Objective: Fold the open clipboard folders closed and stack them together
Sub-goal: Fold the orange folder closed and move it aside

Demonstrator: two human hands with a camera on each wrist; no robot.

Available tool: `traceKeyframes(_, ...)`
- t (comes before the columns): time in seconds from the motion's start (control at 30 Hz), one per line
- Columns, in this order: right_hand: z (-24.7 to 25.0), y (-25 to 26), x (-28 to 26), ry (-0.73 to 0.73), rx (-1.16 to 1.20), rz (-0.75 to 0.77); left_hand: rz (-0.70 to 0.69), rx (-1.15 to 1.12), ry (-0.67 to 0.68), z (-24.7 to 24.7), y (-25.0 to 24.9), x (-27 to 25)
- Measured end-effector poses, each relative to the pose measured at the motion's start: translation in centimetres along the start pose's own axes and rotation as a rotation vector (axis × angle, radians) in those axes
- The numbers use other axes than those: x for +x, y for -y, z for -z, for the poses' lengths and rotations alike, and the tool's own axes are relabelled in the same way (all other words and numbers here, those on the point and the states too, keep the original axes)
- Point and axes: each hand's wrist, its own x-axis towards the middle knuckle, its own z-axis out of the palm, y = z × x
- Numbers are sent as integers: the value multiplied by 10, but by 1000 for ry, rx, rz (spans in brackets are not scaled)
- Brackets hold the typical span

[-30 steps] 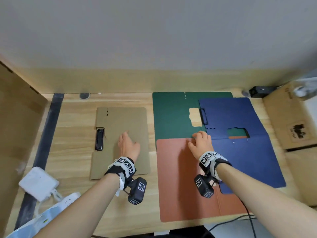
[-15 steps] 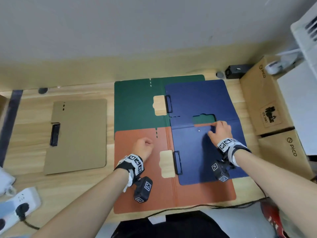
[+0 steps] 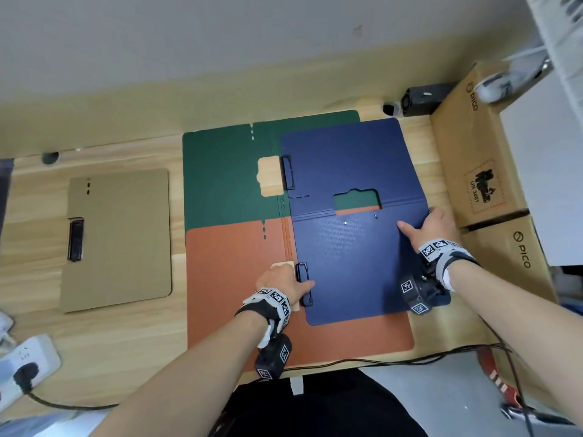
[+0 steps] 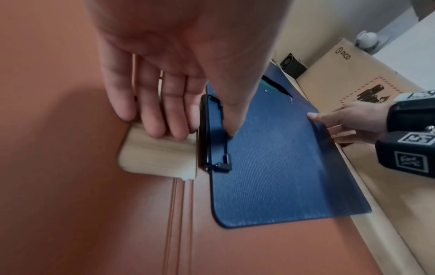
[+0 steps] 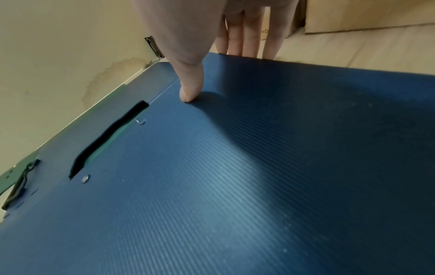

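Note:
Three open folders overlap on the wooden table: a green folder [image 3: 227, 184] at the back, an orange folder [image 3: 230, 279] in front, and a blue folder [image 3: 347, 263] lying over both on the right. A tan folder [image 3: 120, 241] lies closed at the left. My left hand [image 3: 295, 277] pinches the blue folder [image 4: 270, 167] at its left edge: the thumb lies on top by the black clip [image 4: 212, 134], the fingers in the orange folder's [image 4: 70, 186] cutout. My right hand [image 3: 419, 222] grips the right edge near the fold. Its thumb presses the blue folder [image 5: 235, 186] from above and its fingers reach past the edge.
Cardboard boxes [image 3: 482, 171] stand close against the blue folder's right side. A small black device [image 3: 422, 99] sits at the back right by the wall. A power strip [image 3: 25, 370] lies at the front left, and a black cable [image 3: 394, 361] runs along the table's front edge.
My left hand left the tan folder, crossed the orange one and took the blue folder's clip edge. My right hand slid right to the blue folder's right edge. The view swung right.

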Motion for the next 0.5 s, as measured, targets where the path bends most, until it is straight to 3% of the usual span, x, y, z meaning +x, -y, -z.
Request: traceKeyframes(0.5,4,4,2,37,-75,0,4,-144,-7,-5,-3,-7)
